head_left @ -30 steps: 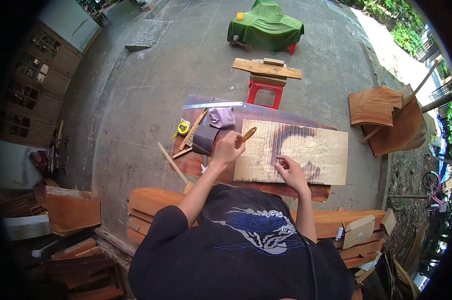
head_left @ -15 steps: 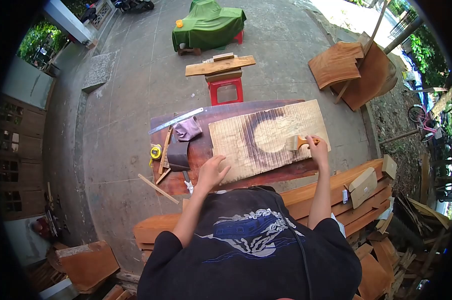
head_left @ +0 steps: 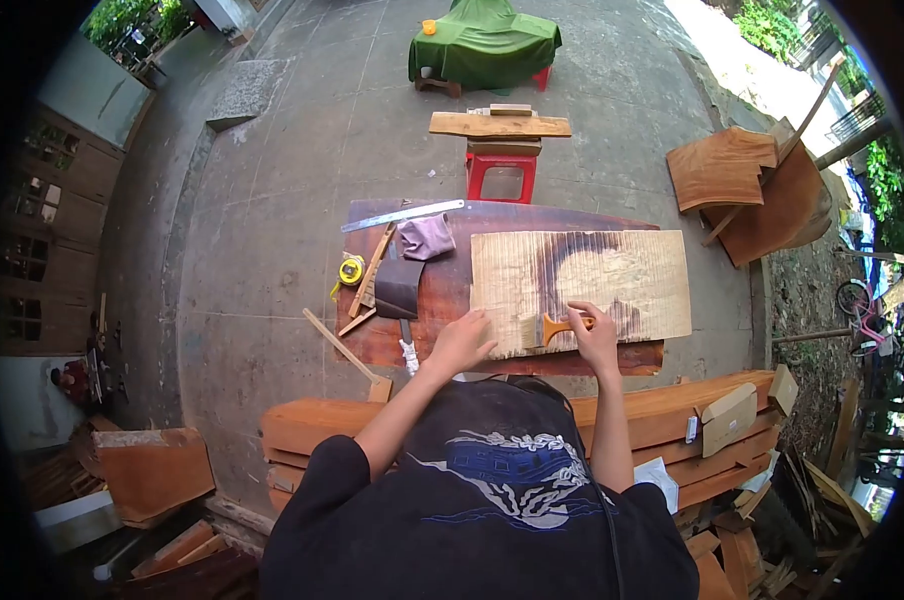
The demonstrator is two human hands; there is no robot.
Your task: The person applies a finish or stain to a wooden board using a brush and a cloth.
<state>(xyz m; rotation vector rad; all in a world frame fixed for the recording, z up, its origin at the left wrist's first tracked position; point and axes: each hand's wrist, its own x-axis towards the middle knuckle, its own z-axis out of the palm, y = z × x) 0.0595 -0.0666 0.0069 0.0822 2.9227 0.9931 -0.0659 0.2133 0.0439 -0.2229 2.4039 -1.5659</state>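
Observation:
On a reddish-brown table top [head_left: 442, 285] lies a pale wooden board [head_left: 652, 280] with dark scorched streaks around a lighter round patch. My right hand [head_left: 596, 338] is closed around the orange-brown handle of a flat paintbrush [head_left: 554, 328]. The brush's bristles point left, over the board's near part, left of the round patch. At the board's near left corner, my left hand [head_left: 460, 343] rests with fingers apart, holding nothing. Close to it are a dark curved sheet [head_left: 400, 289] and a tool with a white-wrapped handle [head_left: 409, 355].
Left on the table are a purple cloth [head_left: 427, 236], a metal ruler [head_left: 402, 215], a yellow tape measure [head_left: 351, 270] and wooden strips [head_left: 372, 268]. Beyond stands a red stool [head_left: 500, 175] bearing planks. Stacked timber [head_left: 662, 410] lies at the near side, large wooden slabs [head_left: 722, 170] to the right.
My right hand has carried the paintbrush leftward and nearer, from the right of the round patch to its left. The board sits straighter in view, and the camera view has shifted.

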